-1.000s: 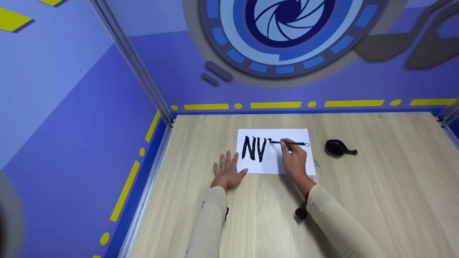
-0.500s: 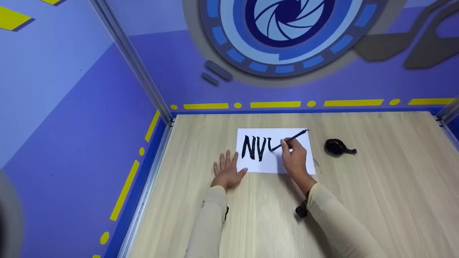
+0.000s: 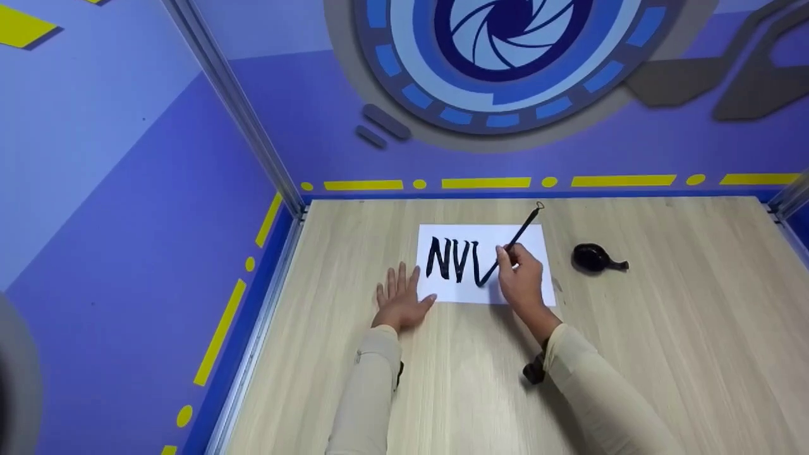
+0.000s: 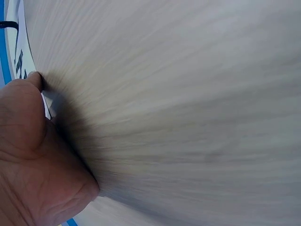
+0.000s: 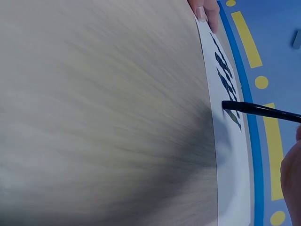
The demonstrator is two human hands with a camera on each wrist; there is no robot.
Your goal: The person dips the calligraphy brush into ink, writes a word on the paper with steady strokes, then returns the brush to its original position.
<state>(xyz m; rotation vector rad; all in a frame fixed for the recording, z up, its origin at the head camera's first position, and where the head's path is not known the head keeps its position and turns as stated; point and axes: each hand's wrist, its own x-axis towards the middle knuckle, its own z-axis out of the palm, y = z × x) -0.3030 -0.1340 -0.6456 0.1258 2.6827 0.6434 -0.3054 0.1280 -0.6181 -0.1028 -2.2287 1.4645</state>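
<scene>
My right hand pinches a slim black brush that has a small loop at its upper end. The brush leans up to the right, its dark tip at the bottom of a black stroke on a white sheet of paper. Bold black strokes reading like "NV" and one more slanting line run across the sheet's left half. My left hand lies flat with fingers spread, fingertip and thumb at the paper's left edge. In the right wrist view the brush meets the paper at the last stroke.
A small black glossy dish with a short handle sits to the right of the paper on the wooden table. Blue panels with yellow dashes wall in the table at the back and left, joined by a metal corner post.
The brush tip has moved down the paper, lengthening the third black stroke. The brush has swung from lying nearly level to a steep slant. The left hand has stayed in place.
</scene>
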